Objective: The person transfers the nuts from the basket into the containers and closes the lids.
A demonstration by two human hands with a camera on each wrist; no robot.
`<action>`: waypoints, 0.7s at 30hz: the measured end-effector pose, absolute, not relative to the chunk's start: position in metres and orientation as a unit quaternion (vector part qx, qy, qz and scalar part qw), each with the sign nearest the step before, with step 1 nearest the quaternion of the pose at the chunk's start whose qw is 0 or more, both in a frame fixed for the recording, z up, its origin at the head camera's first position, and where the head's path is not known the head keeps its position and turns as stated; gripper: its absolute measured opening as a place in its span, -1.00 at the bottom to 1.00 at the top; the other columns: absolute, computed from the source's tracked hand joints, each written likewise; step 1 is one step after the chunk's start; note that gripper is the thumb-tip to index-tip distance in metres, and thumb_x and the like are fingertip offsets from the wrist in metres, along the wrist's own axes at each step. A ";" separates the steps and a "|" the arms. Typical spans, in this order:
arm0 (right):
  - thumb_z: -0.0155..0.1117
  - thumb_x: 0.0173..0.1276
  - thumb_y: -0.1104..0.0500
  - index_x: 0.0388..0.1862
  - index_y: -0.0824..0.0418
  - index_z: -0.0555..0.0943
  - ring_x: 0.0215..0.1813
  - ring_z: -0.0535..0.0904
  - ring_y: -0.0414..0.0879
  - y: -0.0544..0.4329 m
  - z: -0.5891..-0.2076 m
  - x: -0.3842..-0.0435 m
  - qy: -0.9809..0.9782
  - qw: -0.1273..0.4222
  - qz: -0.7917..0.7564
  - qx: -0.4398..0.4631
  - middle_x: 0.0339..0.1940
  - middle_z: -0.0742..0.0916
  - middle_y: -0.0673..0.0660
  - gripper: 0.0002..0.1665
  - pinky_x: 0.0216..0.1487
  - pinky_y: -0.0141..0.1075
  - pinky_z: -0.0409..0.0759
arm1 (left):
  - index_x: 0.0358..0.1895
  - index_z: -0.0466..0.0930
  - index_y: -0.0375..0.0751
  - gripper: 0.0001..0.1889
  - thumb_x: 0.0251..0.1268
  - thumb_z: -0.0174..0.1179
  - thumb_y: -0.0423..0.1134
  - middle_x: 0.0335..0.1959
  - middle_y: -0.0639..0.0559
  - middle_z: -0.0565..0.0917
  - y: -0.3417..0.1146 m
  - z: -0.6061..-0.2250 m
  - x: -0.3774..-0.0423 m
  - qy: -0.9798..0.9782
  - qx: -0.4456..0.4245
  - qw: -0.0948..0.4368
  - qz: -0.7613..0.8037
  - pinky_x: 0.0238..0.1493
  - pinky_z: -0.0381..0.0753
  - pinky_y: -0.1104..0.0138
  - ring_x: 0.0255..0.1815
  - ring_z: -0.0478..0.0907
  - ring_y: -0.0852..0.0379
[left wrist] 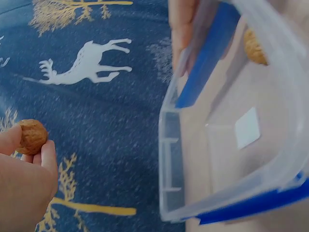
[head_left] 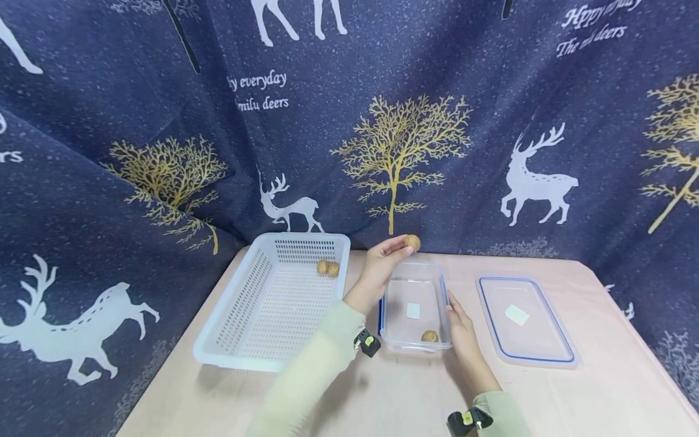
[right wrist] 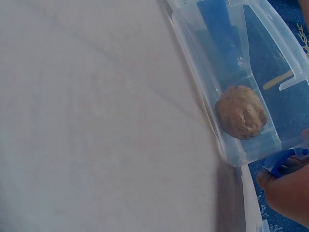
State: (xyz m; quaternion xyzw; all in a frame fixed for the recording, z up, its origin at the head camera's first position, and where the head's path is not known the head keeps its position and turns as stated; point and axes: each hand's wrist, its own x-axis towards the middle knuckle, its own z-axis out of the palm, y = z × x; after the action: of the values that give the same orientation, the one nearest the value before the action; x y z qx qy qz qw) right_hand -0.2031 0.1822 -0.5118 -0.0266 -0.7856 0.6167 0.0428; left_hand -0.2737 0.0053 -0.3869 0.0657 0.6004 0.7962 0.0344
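My left hand (head_left: 377, 270) pinches a walnut (head_left: 412, 243) between thumb and fingers, above the far edge of a clear plastic food container (head_left: 443, 328). In the left wrist view, the same walnut (left wrist: 33, 137) shows at the fingertips, apart from the container. My right hand (head_left: 463, 331) holds the container's right side, by a blue side latch (right wrist: 285, 162). One walnut (head_left: 429, 336) lies inside at the near end; the right wrist view shows this walnut (right wrist: 241, 112) through the clear wall. Part of the right hand's grip is hidden.
A white perforated basket (head_left: 204, 349) stands to the left, with two walnuts (head_left: 327, 268) in its far right corner. Right of the container lies a clear lid (head_left: 537, 343) with a blue seal. A dark blue deer-patterned cloth (head_left: 338, 158) hangs behind the table (head_left: 393, 400).
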 end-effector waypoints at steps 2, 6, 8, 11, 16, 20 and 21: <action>-0.33 0.60 0.16 0.53 0.32 -0.03 0.55 -0.17 0.22 0.182 -0.512 -0.203 -0.786 0.041 0.616 -0.027 0.55 0.05 0.29 -0.40 0.52 0.05 -0.22 | 0.12 0.55 -0.38 -0.61 0.20 0.26 -0.44 0.02 -0.16 0.65 0.009 -0.393 -0.270 0.610 0.062 0.035 0.789 0.15 0.52 0.32 -0.02 0.60 0.13; -0.34 0.60 0.15 0.53 0.32 -0.04 0.55 -0.17 0.23 0.182 -0.513 -0.203 -0.785 0.041 0.617 -0.026 0.55 0.04 0.30 -0.40 0.52 0.06 -0.22 | 0.12 0.56 -0.34 -0.62 0.21 0.26 -0.42 0.02 -0.12 0.65 0.015 -0.406 -0.265 0.623 0.060 0.042 0.779 0.17 0.51 0.30 0.02 0.59 0.10; -0.34 0.60 0.14 0.53 0.32 -0.04 0.54 -0.16 0.23 0.183 -0.512 -0.203 -0.786 0.041 0.616 -0.026 0.55 0.04 0.30 -0.39 0.51 0.07 -0.22 | 0.12 0.57 -0.33 -0.63 0.22 0.26 -0.40 0.02 -0.12 0.66 0.017 -0.414 -0.262 0.629 0.058 0.047 0.774 0.17 0.51 0.31 0.02 0.59 0.10; -0.34 0.60 0.14 0.53 0.31 -0.03 0.54 -0.15 0.23 0.183 -0.511 -0.202 -0.788 0.040 0.613 -0.028 0.55 0.05 0.29 -0.40 0.51 0.06 -0.21 | 0.11 0.57 -0.34 -0.63 0.22 0.27 -0.38 0.00 -0.13 0.66 0.020 -0.425 -0.258 0.632 0.055 0.054 0.771 0.16 0.53 0.30 0.00 0.60 0.09; -0.34 0.60 0.14 0.54 0.29 -0.03 0.55 -0.15 0.21 0.182 -0.511 -0.203 -0.784 0.035 0.619 -0.028 0.56 0.05 0.27 -0.40 0.52 0.05 -0.20 | 0.10 0.58 -0.33 -0.63 0.22 0.27 -0.36 -0.01 -0.09 0.67 0.024 -0.442 -0.252 0.640 0.051 0.067 0.764 0.17 0.52 0.28 0.00 0.60 0.09; -0.34 0.60 0.13 0.54 0.28 -0.03 0.55 -0.16 0.21 0.182 -0.512 -0.204 -0.782 0.033 0.622 -0.027 0.56 0.04 0.27 -0.39 0.52 0.06 -0.20 | 0.09 0.57 -0.40 -0.64 0.20 0.26 -0.42 -0.02 -0.15 0.68 0.030 -0.454 -0.247 0.628 0.047 0.076 0.773 0.13 0.55 0.29 -0.02 0.62 0.08; -0.34 0.60 0.13 0.54 0.28 -0.04 0.55 -0.16 0.21 0.182 -0.512 -0.204 -0.782 0.033 0.622 -0.029 0.56 0.04 0.26 -0.39 0.52 0.06 -0.20 | 0.08 0.57 -0.42 -0.64 0.19 0.26 -0.43 -0.04 -0.16 0.68 0.032 -0.456 -0.246 0.624 0.043 0.076 0.777 0.11 0.56 0.30 -0.03 0.63 0.07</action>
State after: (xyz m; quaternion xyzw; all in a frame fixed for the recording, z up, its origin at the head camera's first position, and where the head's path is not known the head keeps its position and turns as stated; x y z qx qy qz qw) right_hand -0.2036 0.1823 -0.5116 -0.0287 -0.7817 0.6221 0.0329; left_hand -0.2460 0.0318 -0.4563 0.0427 0.6240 0.7765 0.0764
